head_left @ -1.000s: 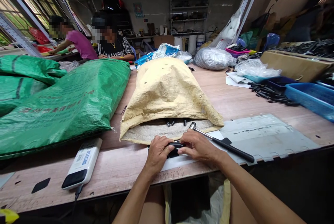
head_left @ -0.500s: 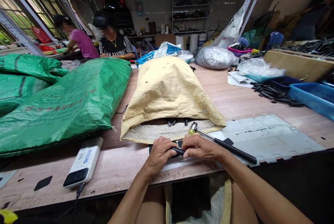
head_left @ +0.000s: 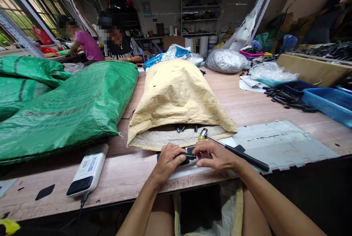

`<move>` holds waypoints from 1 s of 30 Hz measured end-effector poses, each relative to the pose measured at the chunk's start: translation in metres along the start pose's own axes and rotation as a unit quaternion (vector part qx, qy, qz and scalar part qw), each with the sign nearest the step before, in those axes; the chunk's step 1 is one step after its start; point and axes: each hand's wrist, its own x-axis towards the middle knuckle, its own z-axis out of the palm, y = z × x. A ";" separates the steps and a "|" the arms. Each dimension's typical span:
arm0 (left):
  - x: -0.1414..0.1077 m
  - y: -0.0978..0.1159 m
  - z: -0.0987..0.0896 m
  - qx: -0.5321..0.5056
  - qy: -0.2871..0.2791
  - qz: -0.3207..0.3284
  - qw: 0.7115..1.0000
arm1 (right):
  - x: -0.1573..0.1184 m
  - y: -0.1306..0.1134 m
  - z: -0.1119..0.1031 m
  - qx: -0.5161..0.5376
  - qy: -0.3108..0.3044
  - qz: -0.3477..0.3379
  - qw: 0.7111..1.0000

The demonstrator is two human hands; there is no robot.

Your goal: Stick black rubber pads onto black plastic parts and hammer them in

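Note:
My left hand [head_left: 171, 159] is closed round a slim black cylindrical piece [head_left: 189, 156], whose tip points right. Beside that tip, my right hand [head_left: 213, 156] has its thumb and index finger apart, with no object visible between them. A hammer [head_left: 233, 149] with a black handle lies just behind my right hand, its head at the mouth of a yellow woven sack [head_left: 178, 96]. Several small black parts [head_left: 183, 129] lie inside the sack's opening. White paper [head_left: 181, 173] is partly hidden under my hands.
Green sacks [head_left: 71, 107] and a white power bank [head_left: 89, 170] are on the left. A grey sheet [head_left: 283, 144], a pile of black parts [head_left: 288, 100] and a blue basket [head_left: 330, 102] are on the right. Two people [head_left: 88, 45] [head_left: 122, 48] sit beyond. An open sack [head_left: 239, 206] hangs below the edge.
My right hand's thumb and index finger have parted and moved slightly right, off the black piece's tip. My left hand still holds the piece.

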 end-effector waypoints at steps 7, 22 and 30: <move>0.001 0.003 0.000 0.004 0.007 -0.005 1.000 | -0.016 0.027 -0.008 -0.238 0.236 0.094 0.937; 0.000 0.008 -0.001 0.016 0.010 -0.002 1.000 | -0.015 0.035 0.015 -0.438 0.274 0.168 0.839; -0.001 0.013 0.000 0.024 0.018 0.002 1.000 | -0.016 0.035 0.015 -0.441 0.267 0.170 0.840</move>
